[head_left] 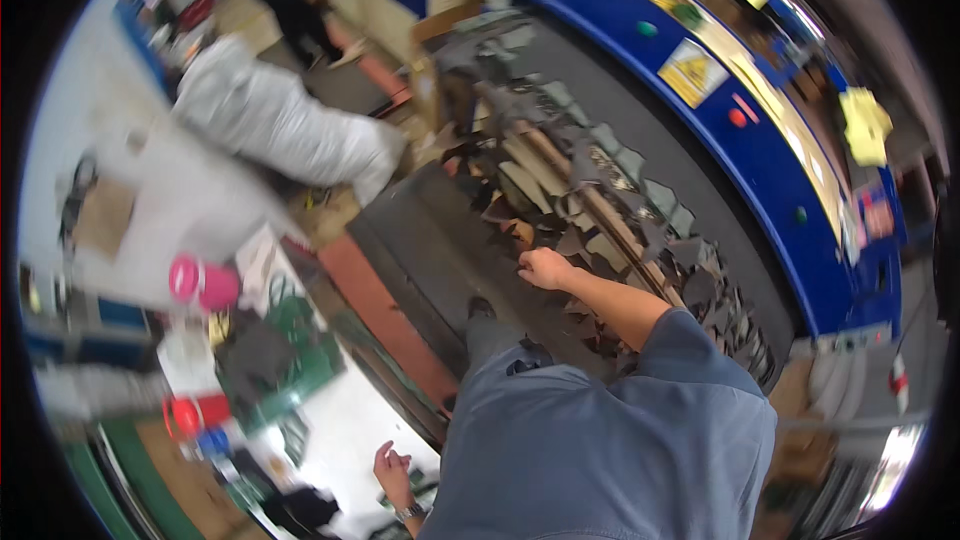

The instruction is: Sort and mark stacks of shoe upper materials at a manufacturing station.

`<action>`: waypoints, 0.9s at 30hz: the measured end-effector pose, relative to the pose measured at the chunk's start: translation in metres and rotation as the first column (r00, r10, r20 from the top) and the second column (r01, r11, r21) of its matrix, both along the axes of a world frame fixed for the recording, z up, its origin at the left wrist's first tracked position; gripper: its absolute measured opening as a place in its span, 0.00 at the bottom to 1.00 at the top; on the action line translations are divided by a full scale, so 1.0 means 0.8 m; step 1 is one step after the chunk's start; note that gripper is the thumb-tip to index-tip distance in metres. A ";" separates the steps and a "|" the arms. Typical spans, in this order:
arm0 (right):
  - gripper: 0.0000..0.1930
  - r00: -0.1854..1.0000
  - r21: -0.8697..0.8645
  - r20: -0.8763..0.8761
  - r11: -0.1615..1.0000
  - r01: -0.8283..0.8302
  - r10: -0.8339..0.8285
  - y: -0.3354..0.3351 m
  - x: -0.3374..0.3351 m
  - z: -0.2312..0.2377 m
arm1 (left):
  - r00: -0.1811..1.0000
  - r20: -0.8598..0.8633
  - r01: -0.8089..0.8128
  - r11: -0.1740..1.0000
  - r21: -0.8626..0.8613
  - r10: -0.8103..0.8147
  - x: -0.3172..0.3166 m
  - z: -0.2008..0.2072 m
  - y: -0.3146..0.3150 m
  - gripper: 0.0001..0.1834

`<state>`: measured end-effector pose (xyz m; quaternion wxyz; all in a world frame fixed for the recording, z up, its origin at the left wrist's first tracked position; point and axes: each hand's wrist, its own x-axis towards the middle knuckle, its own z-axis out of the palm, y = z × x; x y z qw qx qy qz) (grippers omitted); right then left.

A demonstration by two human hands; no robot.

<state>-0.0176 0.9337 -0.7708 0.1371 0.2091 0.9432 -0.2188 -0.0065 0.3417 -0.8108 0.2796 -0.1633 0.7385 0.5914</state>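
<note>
Workshop with blue machine (770, 160); before it, leather-like scraps (572, 244), right hand (543, 268) beside them, fingers curled, grip unclear; left hand (393, 470) farther off, fingers loosely open.

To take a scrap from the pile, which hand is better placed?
Probably the right hand: it is close to the scrap pile, while the left hand is near the white table.

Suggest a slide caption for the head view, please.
Right hand near dark, irregular flat scraps; left hand by white table.
</note>
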 end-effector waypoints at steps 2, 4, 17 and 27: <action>0.15 0.973 -0.114 -0.194 0.988 0.106 -0.127 0.022 0.005 0.051 | 0.997 -0.008 0.074 0.997 -0.018 -0.074 -0.061 0.014 0.048 0.14; 0.14 0.920 -0.241 -0.303 0.954 0.178 -0.248 0.027 0.010 0.094 | 0.994 0.009 0.112 0.994 0.017 -0.112 -0.124 0.027 0.108 0.13; 0.06 0.342 0.033 -0.878 0.671 0.741 -0.334 0.334 0.107 0.360 | 0.646 -0.232 0.753 0.658 0.035 -0.727 -0.369 0.099 0.551 0.10; 0.09 0.597 0.434 -0.750 0.470 0.769 -0.285 0.439 0.102 0.420 | 0.372 -0.318 0.928 0.355 0.110 -0.872 -0.410 0.178 0.819 0.11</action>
